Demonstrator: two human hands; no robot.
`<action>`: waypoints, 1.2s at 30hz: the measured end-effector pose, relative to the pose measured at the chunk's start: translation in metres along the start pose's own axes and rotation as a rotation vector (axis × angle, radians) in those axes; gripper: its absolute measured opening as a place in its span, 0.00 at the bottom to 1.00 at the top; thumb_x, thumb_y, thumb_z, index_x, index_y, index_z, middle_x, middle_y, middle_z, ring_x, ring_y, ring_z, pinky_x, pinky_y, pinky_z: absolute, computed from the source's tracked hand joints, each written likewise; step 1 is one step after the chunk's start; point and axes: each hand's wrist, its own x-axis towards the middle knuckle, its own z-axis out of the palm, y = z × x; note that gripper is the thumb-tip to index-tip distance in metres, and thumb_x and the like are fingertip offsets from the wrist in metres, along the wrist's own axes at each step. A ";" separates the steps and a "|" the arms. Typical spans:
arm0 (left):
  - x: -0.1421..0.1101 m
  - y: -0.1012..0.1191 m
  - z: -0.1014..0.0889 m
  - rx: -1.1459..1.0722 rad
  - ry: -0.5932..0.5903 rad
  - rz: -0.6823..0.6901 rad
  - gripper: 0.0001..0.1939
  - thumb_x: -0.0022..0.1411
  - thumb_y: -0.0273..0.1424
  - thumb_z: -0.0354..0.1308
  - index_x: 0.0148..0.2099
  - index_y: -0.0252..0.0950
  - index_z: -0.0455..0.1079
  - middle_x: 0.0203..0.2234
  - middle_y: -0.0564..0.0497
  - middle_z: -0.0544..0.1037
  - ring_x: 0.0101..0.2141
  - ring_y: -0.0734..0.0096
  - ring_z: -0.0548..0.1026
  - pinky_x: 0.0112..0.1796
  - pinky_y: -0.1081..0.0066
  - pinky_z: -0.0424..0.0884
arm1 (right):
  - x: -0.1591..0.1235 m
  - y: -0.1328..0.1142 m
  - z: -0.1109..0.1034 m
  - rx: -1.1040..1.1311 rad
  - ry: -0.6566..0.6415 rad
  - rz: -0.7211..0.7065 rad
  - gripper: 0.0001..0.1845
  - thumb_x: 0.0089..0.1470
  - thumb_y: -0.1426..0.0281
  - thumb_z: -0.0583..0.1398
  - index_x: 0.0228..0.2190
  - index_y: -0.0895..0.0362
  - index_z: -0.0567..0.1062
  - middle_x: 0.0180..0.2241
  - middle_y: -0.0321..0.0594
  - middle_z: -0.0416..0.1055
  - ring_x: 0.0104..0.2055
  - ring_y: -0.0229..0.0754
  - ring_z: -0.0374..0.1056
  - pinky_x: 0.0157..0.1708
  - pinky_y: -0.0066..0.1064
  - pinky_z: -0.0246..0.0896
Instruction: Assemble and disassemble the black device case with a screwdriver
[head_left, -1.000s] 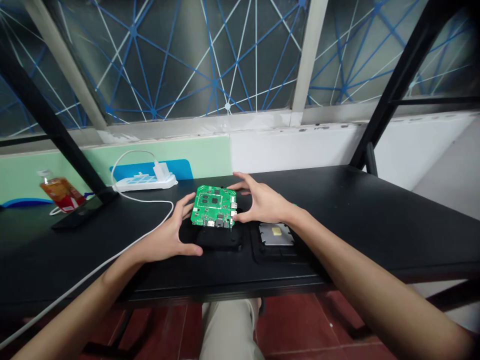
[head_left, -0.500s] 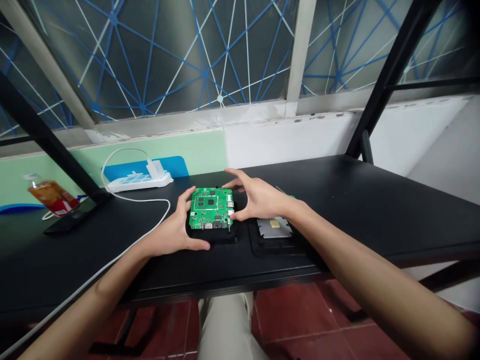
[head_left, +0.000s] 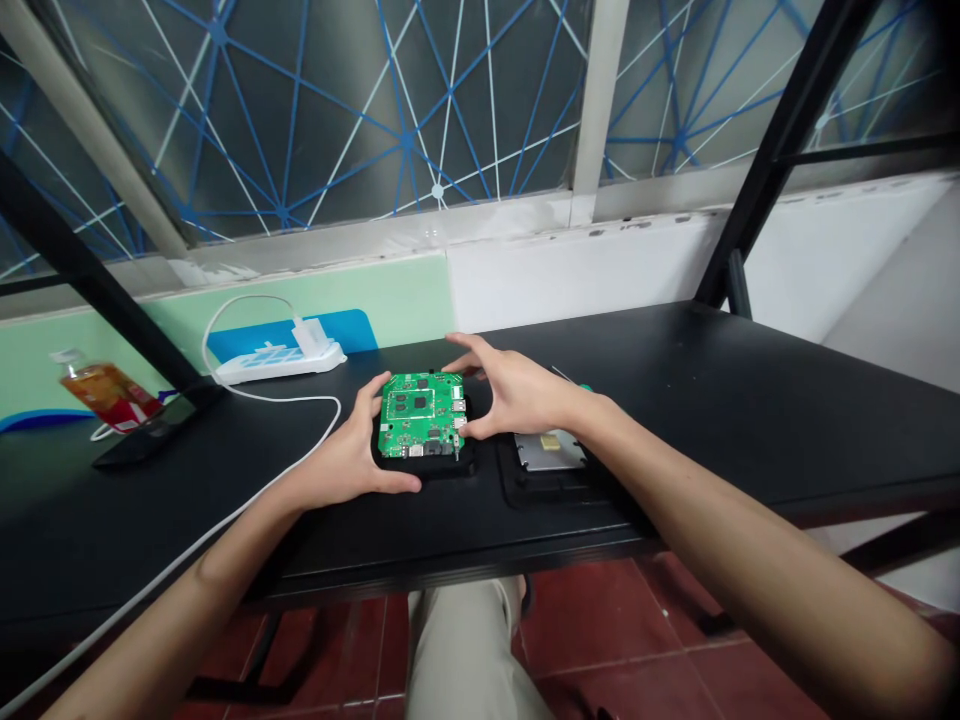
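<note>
A green circuit board (head_left: 421, 412) with a dark chip in the middle and metal ports along its right and near edges sits over a black square case (head_left: 450, 466). My left hand (head_left: 346, 448) is curved round the left side of the case, fingers at the far left corner and thumb along the near edge. On the opposite side, my right hand (head_left: 521, 392) pinches the board's right edge, its thumb by the ports and its fingertips at the far corner. Beneath my right wrist lies a silver metal plate (head_left: 534, 457) bearing a yellowish pad (head_left: 550, 442), in a black cover.
A white power strip (head_left: 281, 365) with a plugged-in adapter stands by the wall. Its white cable (head_left: 330, 425) runs left of my hand toward the front. Farther left is a bottle (head_left: 112, 393) with a red label. Something thin with a green part (head_left: 586, 388) lies behind my right wrist.
The board sits slightly lower and flatter over the case, its near edge closer to it. My hands keep nearly the same hold; the view has shifted a little.
</note>
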 end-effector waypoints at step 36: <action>-0.001 -0.003 -0.004 0.235 0.029 -0.100 0.62 0.43 0.50 0.71 0.71 0.38 0.41 0.63 0.35 0.56 0.62 0.40 0.59 0.61 0.45 0.55 | -0.001 -0.006 -0.008 0.029 -0.099 0.040 0.60 0.39 0.58 0.70 0.66 0.56 0.48 0.56 0.48 0.71 0.44 0.49 0.73 0.47 0.43 0.69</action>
